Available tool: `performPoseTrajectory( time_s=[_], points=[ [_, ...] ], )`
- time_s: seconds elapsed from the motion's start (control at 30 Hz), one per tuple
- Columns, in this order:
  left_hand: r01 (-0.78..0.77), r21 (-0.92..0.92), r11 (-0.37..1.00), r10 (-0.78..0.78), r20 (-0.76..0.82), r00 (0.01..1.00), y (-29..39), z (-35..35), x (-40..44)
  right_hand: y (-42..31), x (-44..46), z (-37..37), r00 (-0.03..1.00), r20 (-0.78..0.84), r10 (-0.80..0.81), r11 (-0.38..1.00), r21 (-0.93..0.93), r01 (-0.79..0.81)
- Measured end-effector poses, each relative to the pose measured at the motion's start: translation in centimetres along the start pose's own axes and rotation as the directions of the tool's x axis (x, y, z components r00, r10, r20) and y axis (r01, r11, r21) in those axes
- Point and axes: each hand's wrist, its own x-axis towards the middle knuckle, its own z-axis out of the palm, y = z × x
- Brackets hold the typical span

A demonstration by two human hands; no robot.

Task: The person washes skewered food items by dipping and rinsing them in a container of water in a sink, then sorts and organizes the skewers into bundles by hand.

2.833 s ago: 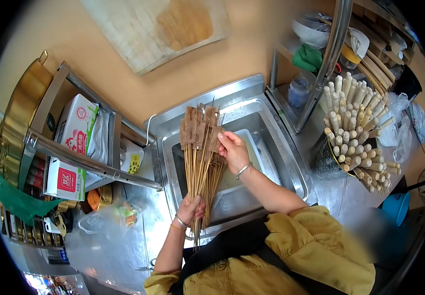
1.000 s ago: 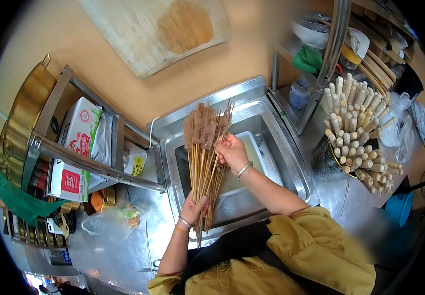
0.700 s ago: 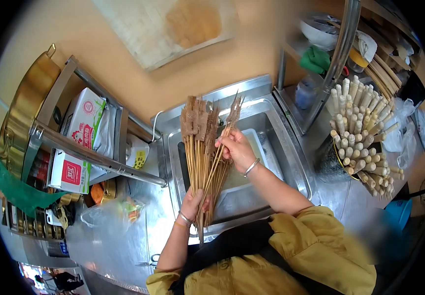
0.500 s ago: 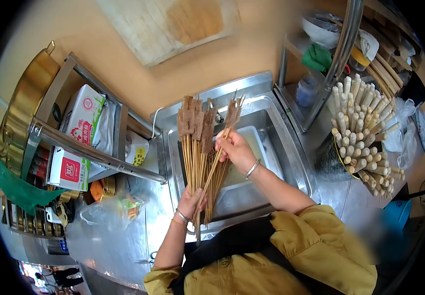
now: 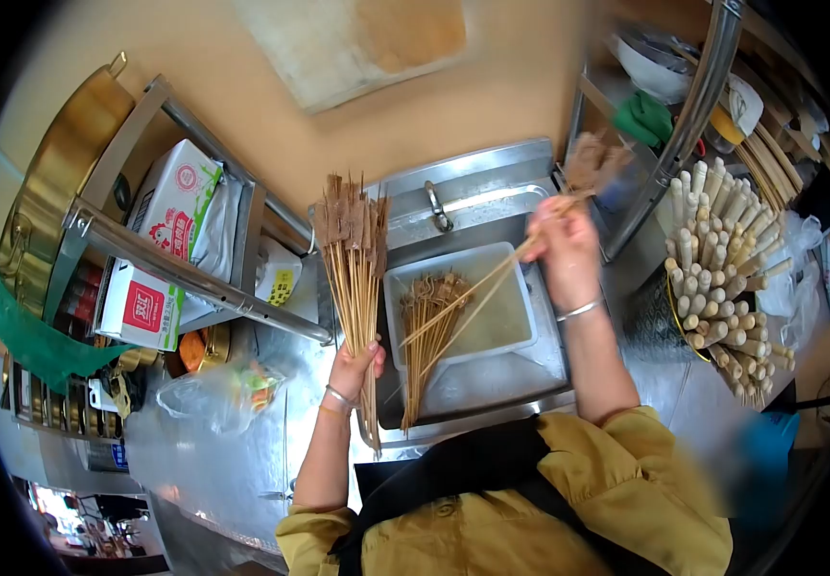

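My left hand (image 5: 355, 370) is closed round the lower sticks of a thick bundle of skewers (image 5: 351, 240), brown flat pieces at their top ends, held upright over the sink's left edge. Off to the right, my right hand (image 5: 566, 240) pinches a few skewers (image 5: 592, 165) with similar brown pieces, their bare sticks slanting down left across the sink; this hand is slightly blurred. Between the hands, more skewers (image 5: 422, 326) lean in a white tray (image 5: 532, 317) of cloudy liquid inside the metal sink (image 5: 540, 379).
A black bucket (image 5: 660, 312) packed with thick pale sticks (image 5: 712, 259) stands on the right. A faucet (image 5: 437, 206) is at the sink's back. Left are a metal rack (image 5: 194, 302), boxes (image 5: 170, 206), a brass pot (image 5: 60, 182) and a plastic bag (image 5: 223, 394). A metal post (image 5: 688, 115) rises at right.
My right hand has moved right, away from the bundle, carrying a few skewers. My left hand and its bundle have shifted slightly left, so the tray and its skewers show more. The view has turned somewhat.
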Motion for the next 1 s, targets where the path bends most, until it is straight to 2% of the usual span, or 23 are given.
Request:
performPoseTrajectory(
  time_s=[0.03, 0.1, 0.17, 0.23, 0.33, 0.4, 0.67, 0.73, 0.83, 0.9, 0.93, 0.97, 1.0],
  points=[
    [-0.004, -0.033, 0.999, 0.006, 0.058, 0.998, 0.1, -0.6, -0.2, -0.2, 0.8, -1.4, 0.999, 0.026, -0.026, 0.999, 0.022, 0.026],
    [0.008, -0.062, 0.998, -0.002, 0.092, 0.996, 0.0, -0.6, -0.5, 1.5, 0.7, -1.4, 0.995, -0.023, 0.097, 0.994, -0.058, -0.098],
    [0.058, -0.15, 0.987, -0.032, 0.169, 0.985, 0.4, 0.5, -0.3, 5.0, -1.1, 0.8, 0.969, 0.068, 0.236, 0.968, -0.099, -0.229],
    [0.062, -0.141, 0.988, -0.035, 0.184, 0.982, 1.0, 2.0, 0.1, 7.2, -3.3, 3.5, 0.895, 0.229, 0.382, 0.922, -0.16, -0.353],
    [0.044, -0.137, 0.99, -0.018, 0.186, 0.982, 0.4, 3.1, 0.9, 9.7, -4.4, 6.7, 0.882, 0.244, 0.403, 0.915, -0.121, -0.384],
    [0.017, -0.108, 0.994, 0.002, 0.167, 0.986, 0.1, 3.8, 1.1, 10.7, -4.2, 7.6, 0.919, 0.227, 0.322, 0.944, -0.003, -0.33],
    [-0.044, 0.087, 0.995, 0.034, 0.113, 0.993, 0.3, 4.5, 0.7, 9.7, -4.0, 7.7, 0.922, 0.214, 0.322, 0.945, -0.126, -0.301],
    [-0.057, 0.115, 0.992, 0.045, 0.108, 0.993, 0.3, 4.6, 0.7, 9.0, -3.7, 7.5, 0.862, 0.221, 0.457, 0.889, -0.141, -0.435],
    [-0.104, 0.138, 0.985, 0.086, 0.128, 0.988, 0.1, 4.6, 0.5, 9.0, -3.5, 7.3, 0.851, 0.279, 0.446, 0.894, -0.086, -0.44],
    [-0.084, -0.049, 0.995, 0.09, 0.152, 0.984, 0.2, 4.8, 0.3, 8.5, -3.7, 7.2, 0.851, 0.288, 0.44, 0.897, -0.087, -0.434],
    [-0.087, -0.048, 0.995, 0.093, 0.152, 0.984, 0.2, 4.8, 0.2, 8.2, -3.8, 7.1, 0.851, 0.295, 0.433, 0.9, -0.087, -0.428],
    [-0.073, -0.139, 0.988, 0.092, 0.137, 0.986, 0.1, 4.7, 0.1, 7.9, -3.9, 7.0, 0.852, 0.297, 0.431, 0.901, -0.087, -0.425],
    [-0.057, -0.23, 0.972, 0.087, 0.124, 0.989, 0.0, 4.7, 0.0, 7.7, -4.2, 6.8, 0.874, 0.309, 0.376, 0.919, -0.006, -0.393]
  ],
)
